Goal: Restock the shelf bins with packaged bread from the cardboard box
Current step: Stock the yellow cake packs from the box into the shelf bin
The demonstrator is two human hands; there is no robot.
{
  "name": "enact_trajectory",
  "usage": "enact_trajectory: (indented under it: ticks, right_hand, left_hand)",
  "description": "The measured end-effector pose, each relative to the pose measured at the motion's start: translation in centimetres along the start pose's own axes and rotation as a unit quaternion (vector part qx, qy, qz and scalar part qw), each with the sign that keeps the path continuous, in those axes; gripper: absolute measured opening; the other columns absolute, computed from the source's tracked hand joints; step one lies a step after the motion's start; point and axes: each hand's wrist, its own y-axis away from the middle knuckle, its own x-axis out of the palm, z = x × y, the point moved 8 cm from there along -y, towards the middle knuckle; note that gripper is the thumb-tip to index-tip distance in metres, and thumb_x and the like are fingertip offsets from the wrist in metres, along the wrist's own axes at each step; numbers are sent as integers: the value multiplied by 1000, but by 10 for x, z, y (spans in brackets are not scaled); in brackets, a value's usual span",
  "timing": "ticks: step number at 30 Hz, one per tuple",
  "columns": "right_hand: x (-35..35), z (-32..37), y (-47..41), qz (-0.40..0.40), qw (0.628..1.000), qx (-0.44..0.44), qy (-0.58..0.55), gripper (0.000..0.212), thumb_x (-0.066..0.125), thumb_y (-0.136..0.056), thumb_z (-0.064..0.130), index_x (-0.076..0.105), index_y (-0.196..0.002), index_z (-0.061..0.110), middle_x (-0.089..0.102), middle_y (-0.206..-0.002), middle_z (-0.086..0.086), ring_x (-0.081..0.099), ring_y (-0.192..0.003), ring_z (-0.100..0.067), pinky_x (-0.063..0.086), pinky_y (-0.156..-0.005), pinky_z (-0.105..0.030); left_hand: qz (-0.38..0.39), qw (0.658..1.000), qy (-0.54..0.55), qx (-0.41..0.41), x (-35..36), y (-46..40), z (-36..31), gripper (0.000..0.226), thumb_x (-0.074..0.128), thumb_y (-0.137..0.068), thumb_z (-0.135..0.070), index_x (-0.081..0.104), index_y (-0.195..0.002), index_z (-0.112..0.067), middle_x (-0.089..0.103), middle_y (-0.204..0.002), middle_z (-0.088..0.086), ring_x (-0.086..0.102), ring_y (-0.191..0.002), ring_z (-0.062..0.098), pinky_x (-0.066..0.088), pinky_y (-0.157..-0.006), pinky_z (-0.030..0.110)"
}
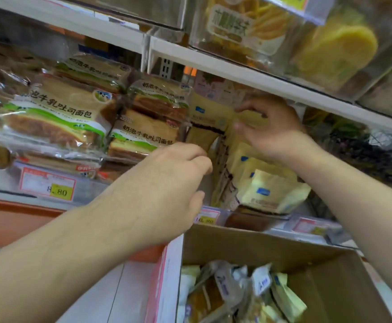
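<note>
Several pale yellow bread packs (260,183) stand and lean in a clear shelf bin (216,215) at mid-height. My right hand (272,129) reaches in under the upper shelf, its straight fingers resting on the top of the rear yellow packs. My left hand (167,183) is at the bin's left side, fingers curled against the edge of a leaning pack; whether it grips is hidden. Below stands the open cardboard box (237,241), holding several more wrapped bread packs (237,294).
Green-labelled toast packs (57,117) fill the bin to the left, above an 8.80 price tag (48,185). The white upper shelf (248,75) sits just above my right hand and carries clear bins of snacks (241,26). Dark packaged goods (358,145) lie to the right.
</note>
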Motion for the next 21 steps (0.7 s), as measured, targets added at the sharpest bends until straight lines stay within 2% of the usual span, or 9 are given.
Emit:
enact_trajectory:
  ticks: [1, 3, 6, 9, 12, 15, 18, 21]
  right_hand:
    - [-13, 9, 22, -4, 1000, -14, -5, 24, 77, -92, 30, 74, -116, 29, 64, -119, 18, 58, -113, -1, 38, -93, -8]
    - [-36, 26, 71, -2, 999, -48, -15, 20, 73, -94, 26, 75, -114, 25, 69, -115, 16, 61, -111, -2, 42, -95, -14]
    - [-52, 37, 141, 10, 996, -68, -62, 15, 73, -95, 18, 75, -109, 21, 71, -112, 11, 63, -113, -8, 45, -95, -22]
    - [-37, 20, 200, 54, 993, -36, -97, 11, 73, -92, 18, 75, -103, 21, 72, -105, 12, 67, -103, -9, 50, -88, -25]
    - [11, -17, 251, 153, 981, 53, -105, 13, 78, -91, 20, 76, -101, 28, 72, -96, 17, 67, -93, -2, 50, -83, -22]
    - [70, -41, 291, 285, 949, 104, -82, 15, 77, -90, 26, 75, -104, 29, 74, -97, 16, 67, -92, 1, 50, -81, -22]
    - [133, -37, 326, 451, 888, 79, -49, 29, 77, -90, 29, 72, -118, 27, 74, -109, 9, 68, -97, -10, 56, -87, -30]
    - [185, -22, 356, 568, 819, 50, -66, 41, 82, -89, 28, 70, -129, 28, 73, -120, 7, 67, -104, -15, 56, -89, -30]
  left_hand:
    - [6, 1000, 9, 15, 1, 4, -9, 40, 60, -97, -37, 56, -136, -29, 48, -143, -12, 39, -136, 10, 29, -115, 25]
    - [30, 998, 29, 38, 5, 13, -28, 40, 59, -98, -38, 55, -138, -31, 47, -145, -14, 39, -136, 7, 28, -113, 21]
    - [83, 994, 34, 55, 17, 28, -51, 41, 58, -98, -41, 54, -138, -34, 50, -141, -16, 45, -133, 6, 40, -113, 29]
    - [148, 987, 23, 65, 35, 45, -68, 42, 58, -98, -47, 52, -138, -37, 54, -135, -18, 51, -126, 5, 45, -108, 32]
    - [217, 975, 10, 53, 59, 62, -76, 47, 59, -97, -53, 50, -140, -38, 53, -139, -18, 51, -126, 6, 44, -109, 32]
    - [281, 958, -10, 45, 82, 80, -80, 54, 61, -96, -55, 48, -144, -37, 48, -147, -18, 51, -121, 6, 41, -107, 27]
    - [335, 939, -54, 58, 97, 95, -80, 62, 62, -95, -58, 44, -150, -37, 42, -153, -18, 40, -139, 8, 32, -119, 30]
    - [365, 922, -103, 79, 107, 98, -77, 63, 58, -96, -61, 40, -152, -38, 38, -156, -18, 33, -145, 9, 20, -124, 33]
